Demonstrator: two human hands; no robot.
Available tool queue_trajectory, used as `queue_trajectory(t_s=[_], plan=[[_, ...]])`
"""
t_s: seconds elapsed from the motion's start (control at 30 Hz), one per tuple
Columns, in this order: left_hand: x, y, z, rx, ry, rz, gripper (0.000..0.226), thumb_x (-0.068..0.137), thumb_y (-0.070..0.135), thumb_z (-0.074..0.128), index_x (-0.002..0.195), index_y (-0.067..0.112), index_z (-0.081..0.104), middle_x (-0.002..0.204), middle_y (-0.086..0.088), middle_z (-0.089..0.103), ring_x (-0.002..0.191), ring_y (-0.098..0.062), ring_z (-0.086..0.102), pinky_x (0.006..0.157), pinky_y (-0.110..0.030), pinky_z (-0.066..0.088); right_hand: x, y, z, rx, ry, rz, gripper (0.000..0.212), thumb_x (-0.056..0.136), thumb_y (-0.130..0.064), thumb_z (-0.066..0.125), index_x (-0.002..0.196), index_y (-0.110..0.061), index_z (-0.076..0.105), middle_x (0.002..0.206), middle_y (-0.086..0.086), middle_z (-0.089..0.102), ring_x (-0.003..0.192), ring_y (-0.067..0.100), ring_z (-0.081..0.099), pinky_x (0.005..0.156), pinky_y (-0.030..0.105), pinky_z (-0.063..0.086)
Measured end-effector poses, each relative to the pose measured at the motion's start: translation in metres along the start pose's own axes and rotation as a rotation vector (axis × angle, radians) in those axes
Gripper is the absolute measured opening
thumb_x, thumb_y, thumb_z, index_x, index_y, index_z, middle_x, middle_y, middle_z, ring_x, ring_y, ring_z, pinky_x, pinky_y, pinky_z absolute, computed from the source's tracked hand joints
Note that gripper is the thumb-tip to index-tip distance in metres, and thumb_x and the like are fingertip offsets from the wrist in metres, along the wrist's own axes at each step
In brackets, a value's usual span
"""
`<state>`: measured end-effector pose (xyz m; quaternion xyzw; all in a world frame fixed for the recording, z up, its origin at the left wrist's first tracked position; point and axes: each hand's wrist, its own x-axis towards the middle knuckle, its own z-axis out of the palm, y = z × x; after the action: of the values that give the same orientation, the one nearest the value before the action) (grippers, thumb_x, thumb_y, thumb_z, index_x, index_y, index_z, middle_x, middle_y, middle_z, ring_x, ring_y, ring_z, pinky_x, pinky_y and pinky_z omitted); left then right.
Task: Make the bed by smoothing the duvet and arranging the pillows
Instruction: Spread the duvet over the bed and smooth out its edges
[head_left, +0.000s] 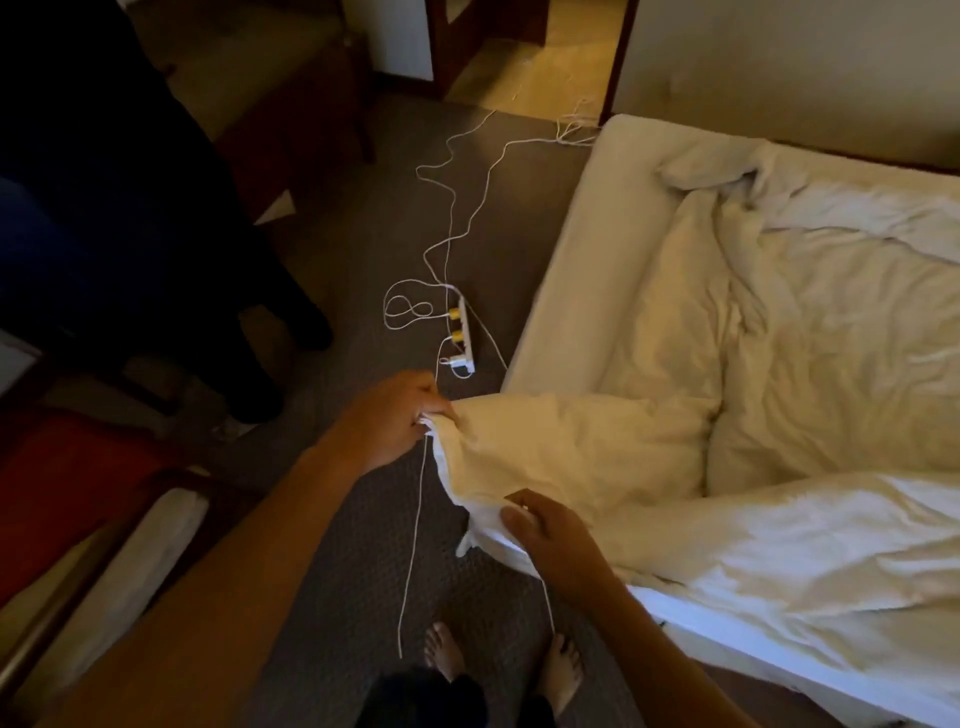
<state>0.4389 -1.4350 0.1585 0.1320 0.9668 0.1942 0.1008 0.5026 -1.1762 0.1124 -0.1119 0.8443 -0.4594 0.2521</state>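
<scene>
A crumpled white duvet (779, 322) lies bunched across the bed (582, 249), which fills the right half of the view. One corner of the duvet hangs off the bed's near corner over the carpet. My left hand (395, 421) is shut on the tip of that corner, out over the floor. My right hand (545, 535) is shut on the duvet's edge lower down, close to the mattress. A pillow-like white bundle (706, 171) lies at the far end of the bed.
A white power strip (462, 338) with plugs and long white cables (452, 208) lies on the grey carpet beside the bed. One thin cable hangs past my left hand. A person in dark trousers (156, 260) stands at left. My bare feet (498, 665) are below.
</scene>
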Motion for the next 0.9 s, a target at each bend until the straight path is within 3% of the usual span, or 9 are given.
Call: queue_trajectory(t_s=[0.1, 0.2, 0.27, 0.4, 0.5, 0.63, 0.8, 0.87, 0.9], plan=[[-0.019, -0.030, 0.028, 0.186, -0.143, 0.055, 0.042, 0.090, 0.005, 0.062, 0.117, 0.036, 0.069, 0.102, 0.010, 0.043, 0.096, -0.008, 0.039, 0.077, -0.023, 0.031, 0.006, 0.032, 0.043, -0.065, -0.118, 0.115, 0.020, 0.101, -0.039, 0.051, 0.099, -0.027, 0.066, 0.086, -0.008, 0.069, 0.080, 0.006, 0.062, 0.072, 0.028, 0.046], [-0.027, -0.066, 0.070, 0.292, -0.289, 0.056, 0.044, 0.096, 0.011, 0.056, 0.132, 0.035, 0.059, 0.120, 0.004, 0.045, 0.115, -0.014, 0.040, 0.092, -0.024, 0.033, 0.014, 0.057, 0.077, -0.049, -0.123, 0.241, 0.017, 0.100, -0.039, 0.051, 0.102, -0.030, 0.064, 0.088, -0.005, 0.067, 0.084, 0.015, 0.064, 0.079, 0.036, 0.051], [-0.028, -0.086, 0.097, 0.308, -0.336, 0.052, 0.042, 0.094, 0.011, 0.057, 0.130, 0.034, 0.061, 0.123, 0.000, 0.048, 0.118, -0.020, 0.042, 0.095, -0.030, 0.036, 0.025, 0.070, 0.101, -0.053, -0.093, 0.296, 0.020, 0.100, -0.039, 0.051, 0.110, -0.029, 0.066, 0.091, -0.005, 0.066, 0.087, 0.018, 0.064, 0.078, 0.034, 0.050], [-0.024, -0.127, 0.161, 0.297, -0.344, 0.094, 0.041, 0.080, 0.000, 0.065, 0.110, 0.026, 0.075, 0.108, -0.011, 0.056, 0.105, -0.035, 0.053, 0.081, -0.043, 0.043, 0.058, 0.103, 0.158, -0.131, -0.016, 0.367, 0.029, 0.101, -0.036, 0.051, 0.125, -0.027, 0.064, 0.108, 0.000, 0.069, 0.097, 0.022, 0.066, 0.078, 0.031, 0.049], [-0.023, -0.153, 0.209, 0.361, -0.397, 0.102, 0.043, 0.090, 0.006, 0.054, 0.124, 0.031, 0.066, 0.125, -0.009, 0.049, 0.120, -0.034, 0.043, 0.094, -0.043, 0.036, 0.076, 0.137, 0.205, -0.292, 0.024, 0.411, 0.031, 0.100, -0.036, 0.046, 0.127, -0.032, 0.061, 0.119, -0.002, 0.068, 0.107, 0.023, 0.064, 0.089, 0.037, 0.048], [-0.026, -0.182, 0.268, 0.430, -0.527, 0.120, 0.046, 0.096, 0.011, 0.049, 0.136, 0.033, 0.055, 0.135, -0.006, 0.043, 0.131, -0.031, 0.035, 0.104, -0.041, 0.032, 0.081, 0.188, 0.257, -0.499, -0.034, 0.526, 0.034, 0.101, -0.032, 0.037, 0.126, -0.033, 0.059, 0.116, -0.003, 0.068, 0.106, 0.023, 0.064, 0.087, 0.036, 0.045], [-0.026, -0.183, 0.327, 0.430, -0.741, 0.108, 0.049, 0.096, 0.018, 0.051, 0.142, 0.034, 0.047, 0.143, -0.010, 0.037, 0.137, -0.033, 0.030, 0.108, -0.044, 0.031, 0.073, 0.244, 0.281, -0.266, -0.092, 0.607, 0.029, 0.099, -0.025, 0.046, 0.120, -0.034, 0.064, 0.114, 0.001, 0.068, 0.105, 0.027, 0.063, 0.086, 0.034, 0.047], [-0.022, -0.172, 0.337, 0.390, -0.746, 0.073, 0.048, 0.094, 0.025, 0.054, 0.141, 0.033, 0.046, 0.143, -0.010, 0.037, 0.136, -0.032, 0.031, 0.109, -0.044, 0.032, 0.072, 0.252, 0.275, -0.126, -0.018, 0.607, 0.023, 0.099, -0.025, 0.048, 0.108, -0.039, 0.064, 0.104, 0.003, 0.068, 0.099, 0.030, 0.064, 0.080, 0.034, 0.048], [-0.019, -0.164, 0.338, 0.365, -0.737, 0.061, 0.046, 0.095, 0.029, 0.053, 0.140, 0.032, 0.047, 0.142, -0.010, 0.039, 0.134, -0.031, 0.034, 0.108, -0.044, 0.032, 0.069, 0.252, 0.269, -0.057, 0.062, 0.603, 0.023, 0.099, -0.026, 0.050, 0.112, -0.037, 0.065, 0.108, 0.002, 0.068, 0.102, 0.027, 0.064, 0.083, 0.033, 0.048]])
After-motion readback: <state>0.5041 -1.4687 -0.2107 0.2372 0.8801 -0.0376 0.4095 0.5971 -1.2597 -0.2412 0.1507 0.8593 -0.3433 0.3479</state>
